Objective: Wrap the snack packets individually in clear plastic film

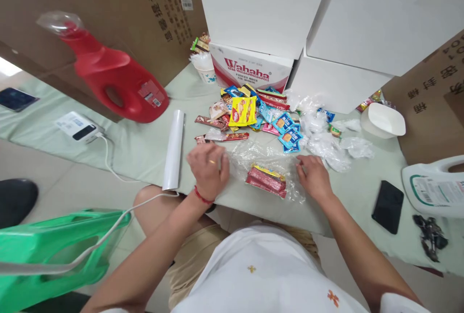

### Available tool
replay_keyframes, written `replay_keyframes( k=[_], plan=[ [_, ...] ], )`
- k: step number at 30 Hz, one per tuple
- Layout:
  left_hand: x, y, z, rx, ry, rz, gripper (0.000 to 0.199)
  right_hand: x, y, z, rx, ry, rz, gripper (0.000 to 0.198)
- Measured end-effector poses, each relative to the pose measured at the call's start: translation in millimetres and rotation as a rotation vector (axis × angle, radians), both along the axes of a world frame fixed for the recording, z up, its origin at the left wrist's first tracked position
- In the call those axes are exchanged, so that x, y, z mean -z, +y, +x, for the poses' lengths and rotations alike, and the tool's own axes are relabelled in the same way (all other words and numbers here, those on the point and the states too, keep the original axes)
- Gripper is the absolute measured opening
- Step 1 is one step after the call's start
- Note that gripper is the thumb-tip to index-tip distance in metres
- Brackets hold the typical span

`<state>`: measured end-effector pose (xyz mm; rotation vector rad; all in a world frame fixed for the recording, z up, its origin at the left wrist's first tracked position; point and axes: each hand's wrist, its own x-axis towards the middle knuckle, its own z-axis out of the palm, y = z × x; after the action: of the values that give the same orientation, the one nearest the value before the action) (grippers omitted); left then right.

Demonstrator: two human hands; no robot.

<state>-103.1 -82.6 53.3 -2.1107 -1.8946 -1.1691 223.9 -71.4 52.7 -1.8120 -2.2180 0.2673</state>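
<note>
In front of me lies a clear plastic bag (242, 154), spread out with red-wrapped snack bars (266, 181) and a yellow packet in or on it. My left hand (207, 170), a red cord at its wrist, is just left of the bag. Its fingers are bent loosely, with the thumb apart, and I make out nothing in them. At the bag's right edge is my right hand (312, 173), palm down with fingers apart, the tips at or close to the plastic. Beyond the bag lies a pile of snacks, with yellow packets (242, 111) and blue packets (290, 136).
Crumpled clear bags (319, 141) and a white bowl (383, 120) lie to the right, nearer me a black phone (387, 206). A white roll (174, 151) and a red jug (119, 81) stand left. Boxes (252, 68) wall the back. A white cable (108, 240) crosses my left side.
</note>
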Motion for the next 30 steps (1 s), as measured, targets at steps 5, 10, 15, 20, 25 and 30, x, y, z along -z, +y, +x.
replay_keyframes(
  k=[5,10,15,20,25,30],
  plan=[
    [16.1,-27.4,53.0,0.655,0.193,-0.259,0.038,1.4,51.3,-49.4,-0.174,-0.173,-0.135,0.054],
    [34.3,-22.1,72.3,0.591,0.208,-0.363,0.034,-6.2,74.7,-62.4,-0.204,-0.155,-0.367,0.018],
    [37.3,-20.4,71.3,0.585,0.187,-0.367,0.035,-16.4,32.7,-65.3,-0.271,0.003,-0.246,0.022],
    [47.2,-32.0,47.9,0.655,-0.144,-0.276,0.032,-2.6,-22.8,-81.8,-0.442,0.058,-0.311,0.05],
    [51.6,-29.7,3.4,-0.112,-0.471,-0.17,0.032,1.6,-36.2,-95.7,-0.455,-0.24,-0.334,0.062],
    [52.5,2.9,4.3,-0.341,-0.283,-0.403,0.049,0.7,-39.7,-101.0,-0.477,-0.327,-0.314,0.063]
  ],
)
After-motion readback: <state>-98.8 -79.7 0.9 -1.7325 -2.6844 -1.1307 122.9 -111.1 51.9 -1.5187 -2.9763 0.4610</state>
